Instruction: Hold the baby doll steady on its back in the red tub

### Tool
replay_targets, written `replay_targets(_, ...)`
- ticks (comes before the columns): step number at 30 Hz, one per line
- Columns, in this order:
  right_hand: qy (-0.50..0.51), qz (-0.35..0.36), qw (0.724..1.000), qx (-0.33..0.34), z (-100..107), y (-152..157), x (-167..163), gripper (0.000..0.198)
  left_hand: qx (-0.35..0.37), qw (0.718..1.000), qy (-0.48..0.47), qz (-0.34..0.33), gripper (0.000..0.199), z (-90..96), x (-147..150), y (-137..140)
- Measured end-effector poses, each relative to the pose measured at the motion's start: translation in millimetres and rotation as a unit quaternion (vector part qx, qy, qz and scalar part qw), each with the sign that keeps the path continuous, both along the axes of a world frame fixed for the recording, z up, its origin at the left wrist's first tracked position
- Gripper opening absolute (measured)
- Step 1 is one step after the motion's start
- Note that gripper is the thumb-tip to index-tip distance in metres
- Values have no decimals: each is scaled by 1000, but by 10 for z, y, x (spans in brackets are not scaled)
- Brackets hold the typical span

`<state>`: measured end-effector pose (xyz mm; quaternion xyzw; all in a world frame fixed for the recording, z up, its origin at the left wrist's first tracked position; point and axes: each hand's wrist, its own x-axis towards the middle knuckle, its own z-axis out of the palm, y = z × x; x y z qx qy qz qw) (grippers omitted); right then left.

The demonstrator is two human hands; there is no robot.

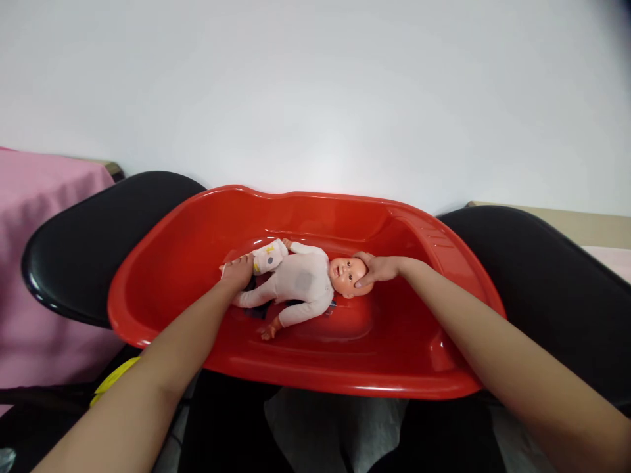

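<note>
A baby doll [300,282] in a pale pink suit lies on its back inside a red plastic tub [197,230], head to the right. My left hand [237,272] rests on the doll's legs at the left, fingers closed over them. My right hand [377,268] cups the top of the doll's head. Both forearms reach in over the tub's near rim.
The tub sits across two black chairs, one at the left [83,249] and one at the right [547,276]. A pink cloth [34,217] covers something at far left. A white wall fills the background. A yellow object [111,384] shows below the tub's left edge.
</note>
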<state>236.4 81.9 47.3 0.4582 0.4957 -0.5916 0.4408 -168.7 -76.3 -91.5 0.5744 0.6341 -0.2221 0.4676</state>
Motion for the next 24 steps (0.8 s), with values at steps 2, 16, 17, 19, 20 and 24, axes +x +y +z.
replay_targets(2,-7,-10,1000,-11,34,10,-28,112,5,1000,0,2,54,-32,6,-23)
replay_targets(16,-25,-20,999,-19,125,35,-111,115,12,1000,15,23,58,16,33,-23)
replay_targets(17,-22,-21,999,-20,115,32,-102,115,12,1000,15,23,58,25,34,-19)
replay_targets(19,-16,-23,999,-17,89,25,-80,115,13,1000,10,22,59,30,33,-18)
replay_targets(20,-14,-24,1000,-15,76,20,-70,114,13,1000,9,22,59,26,32,-21)
replay_targets(24,-16,-24,1000,-9,53,9,-51,114,15,999,9,27,58,-23,35,-44)
